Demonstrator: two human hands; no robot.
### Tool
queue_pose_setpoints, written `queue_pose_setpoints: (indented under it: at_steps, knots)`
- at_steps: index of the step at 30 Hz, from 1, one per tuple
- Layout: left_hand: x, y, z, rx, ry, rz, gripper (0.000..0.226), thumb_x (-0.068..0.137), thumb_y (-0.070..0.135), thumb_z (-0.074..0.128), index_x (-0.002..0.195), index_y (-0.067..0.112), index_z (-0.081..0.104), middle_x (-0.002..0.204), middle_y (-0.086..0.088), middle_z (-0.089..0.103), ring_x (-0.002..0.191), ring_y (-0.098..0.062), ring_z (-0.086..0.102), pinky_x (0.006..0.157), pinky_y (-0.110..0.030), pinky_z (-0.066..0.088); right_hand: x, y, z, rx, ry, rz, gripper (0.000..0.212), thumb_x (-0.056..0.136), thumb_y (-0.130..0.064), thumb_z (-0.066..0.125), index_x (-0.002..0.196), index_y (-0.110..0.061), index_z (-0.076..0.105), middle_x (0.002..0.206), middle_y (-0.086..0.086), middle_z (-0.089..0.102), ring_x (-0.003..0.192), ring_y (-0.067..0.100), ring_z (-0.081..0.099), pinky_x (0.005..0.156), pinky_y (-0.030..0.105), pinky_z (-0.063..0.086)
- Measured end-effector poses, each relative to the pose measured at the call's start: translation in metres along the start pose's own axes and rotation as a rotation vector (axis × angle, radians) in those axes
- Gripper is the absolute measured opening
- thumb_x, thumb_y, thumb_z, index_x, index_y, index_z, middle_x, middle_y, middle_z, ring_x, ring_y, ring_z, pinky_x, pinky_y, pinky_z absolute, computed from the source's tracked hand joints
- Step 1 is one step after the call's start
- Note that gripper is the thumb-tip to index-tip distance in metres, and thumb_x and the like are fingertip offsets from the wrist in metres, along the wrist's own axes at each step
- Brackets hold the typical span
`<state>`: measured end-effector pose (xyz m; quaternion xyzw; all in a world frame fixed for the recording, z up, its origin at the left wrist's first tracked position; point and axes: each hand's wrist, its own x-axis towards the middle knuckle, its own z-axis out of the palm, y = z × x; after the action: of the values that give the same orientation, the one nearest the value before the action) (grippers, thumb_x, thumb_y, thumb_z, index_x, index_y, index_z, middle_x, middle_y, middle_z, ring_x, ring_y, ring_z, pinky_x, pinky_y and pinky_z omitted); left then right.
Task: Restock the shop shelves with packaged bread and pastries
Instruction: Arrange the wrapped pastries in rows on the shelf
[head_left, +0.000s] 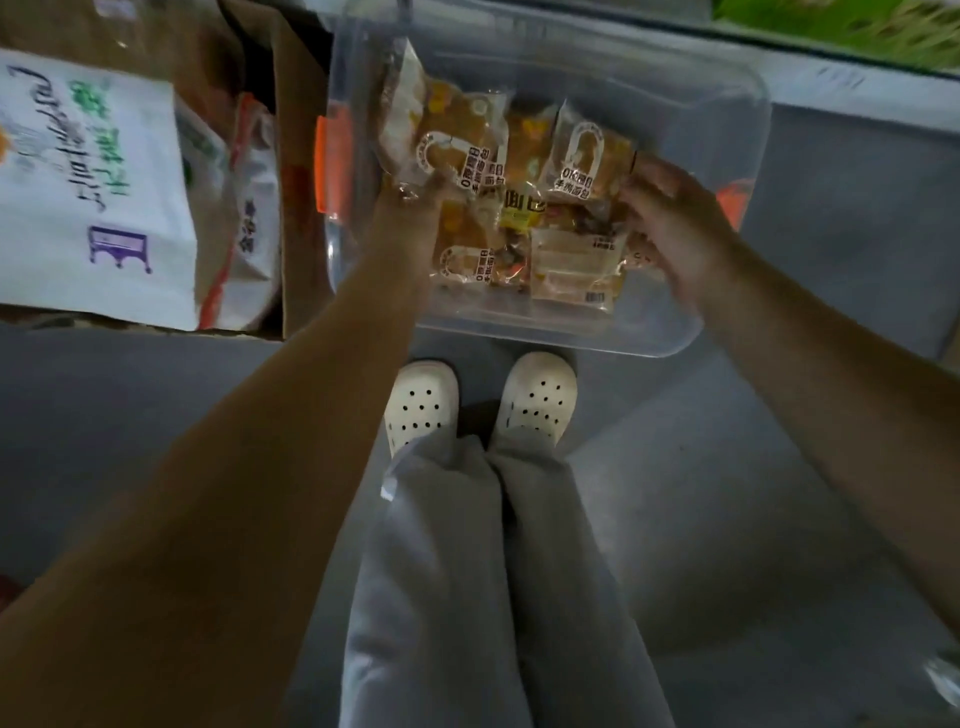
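several clear plastic bread packets (498, 208), white-labelled with golden-brown loaves inside, lie heaped in a transparent plastic storage bin (571, 332) with orange latches. the bin sits on the grey floor (779, 467) just ahead of a pair of white perforated clogs (421, 405). both bare arms reach down into the bin. the right grip (670, 223) has its fingers curled round the right edge of the heap, holding a few of the packets. the left grip (415, 195) touches the crinkled lower corner of a packet on the heap's left side; its fingers blur into the wrapper, so i cannot tell whether it pinches or merely rests there. just left of the bin stands a brown cardboard box (291, 156) holding white printed bags (88, 182).
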<state>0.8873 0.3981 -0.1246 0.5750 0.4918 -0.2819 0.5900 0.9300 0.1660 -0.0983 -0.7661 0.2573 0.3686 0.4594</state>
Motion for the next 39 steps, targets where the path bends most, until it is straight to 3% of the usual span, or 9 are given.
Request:
queue_pose_setpoints:
  at_steps: [4, 7, 12, 19, 25, 28, 31, 36, 39]
  knots:
    - [0.031, 0.0, 0.008, -0.079, 0.021, -0.054, 0.039, 0.09, 0.055, 0.061, 0.095, 0.016, 0.061, 0.069, 0.005, 0.074, 0.053, -0.007, 0.068, 0.061, -0.025, 0.056, 0.045, 0.01, 0.011, -0.078, 0.048, 0.014, 0.078, 0.065, -0.07, 0.06, 0.134, -0.033, 0.054, 0.132, -0.004, 0.061, 0.117, 0.02, 0.061, 0.101, 0.047, 0.048]
    - [0.044, -0.002, 0.015, -0.108, 0.029, -0.077, 0.036, 0.095, 0.052, 0.054, 0.084, 0.018, 0.057, 0.046, 0.01, 0.064, 0.043, -0.003, 0.063, 0.051, -0.022, 0.057, 0.059, 0.009, 0.023, -0.129, 0.079, 0.01, 0.058, 0.087, -0.053, 0.06, 0.136, -0.023, 0.051, 0.131, -0.001, 0.059, 0.118, 0.021, 0.057, 0.103, 0.046, 0.047]
    - [0.067, -0.004, 0.016, -0.151, 0.07, -0.13, 0.044, 0.085, 0.062, 0.063, 0.099, 0.02, 0.065, 0.084, 0.0, 0.075, 0.076, -0.019, 0.073, 0.076, -0.039, 0.059, 0.081, 0.019, 0.035, -0.018, 0.247, 0.038, 0.058, 0.087, -0.039, 0.069, 0.135, -0.021, 0.043, 0.13, -0.002, 0.057, 0.12, 0.02, 0.055, 0.104, 0.043, 0.046]
    - [0.069, -0.008, 0.024, -0.372, 0.051, -0.071, 0.032, 0.088, 0.042, 0.07, 0.076, 0.013, 0.074, 0.089, -0.012, 0.077, 0.087, -0.033, 0.074, 0.085, -0.055, 0.057, 0.096, 0.014, 0.036, 0.107, 0.29, 0.147, 0.079, 0.064, -0.053, 0.083, 0.13, -0.023, 0.052, 0.118, -0.002, 0.066, 0.106, 0.021, 0.064, 0.092, 0.043, 0.055]
    - [0.052, -0.007, 0.025, -0.549, 0.094, -0.008, 0.049, 0.08, 0.029, 0.08, 0.121, 0.01, 0.061, 0.112, -0.012, 0.073, 0.096, -0.03, 0.073, 0.084, -0.053, 0.058, 0.084, 0.008, 0.033, 0.111, 0.183, 0.134, 0.059, 0.07, -0.038, 0.086, 0.12, -0.016, 0.062, 0.112, 0.002, 0.071, 0.102, 0.021, 0.068, 0.094, 0.043, 0.053]
    - [0.035, -0.004, 0.021, -0.525, 0.103, 0.011, 0.043, 0.081, 0.028, 0.08, 0.116, 0.01, 0.063, 0.109, -0.011, 0.073, 0.093, -0.028, 0.073, 0.084, -0.048, 0.06, 0.072, 0.006, 0.032, 0.137, 0.207, 0.097, 0.038, 0.08, -0.027, 0.079, 0.112, -0.012, 0.065, 0.108, 0.005, 0.072, 0.101, 0.023, 0.069, 0.095, 0.047, 0.054]
    - [0.012, -0.001, 0.013, -0.434, 0.145, 0.031, 0.042, 0.084, 0.028, 0.078, 0.117, 0.01, 0.061, 0.094, -0.009, 0.071, 0.068, -0.017, 0.067, 0.059, -0.026, 0.057, 0.052, 0.003, 0.028, 0.18, 0.197, 0.124, 0.038, 0.083, -0.018, 0.076, 0.117, -0.005, 0.064, 0.112, 0.012, 0.07, 0.102, 0.026, 0.069, 0.094, 0.047, 0.055]
    - [-0.007, -0.004, -0.008, -0.349, 0.172, 0.036, 0.041, 0.078, 0.037, 0.082, 0.109, 0.019, 0.063, 0.098, -0.008, 0.074, 0.077, -0.021, 0.071, 0.065, -0.036, 0.058, 0.011, -0.012, 0.035, 0.309, 0.051, 0.178, 0.047, 0.09, -0.01, 0.069, 0.134, -0.005, 0.053, 0.123, 0.008, 0.066, 0.106, 0.016, 0.067, 0.098, 0.032, 0.053]
    - [-0.01, -0.002, -0.016, -0.275, 0.153, 0.053, 0.038, 0.078, 0.039, 0.081, 0.103, 0.02, 0.06, 0.077, -0.004, 0.074, 0.069, -0.019, 0.07, 0.072, -0.04, 0.057, 0.005, -0.018, 0.045, 0.268, 0.044, 0.194, 0.034, 0.09, -0.015, 0.069, 0.123, -0.011, 0.059, 0.12, 0.005, 0.067, 0.093, 0.01, 0.065, 0.095, 0.03, 0.054]
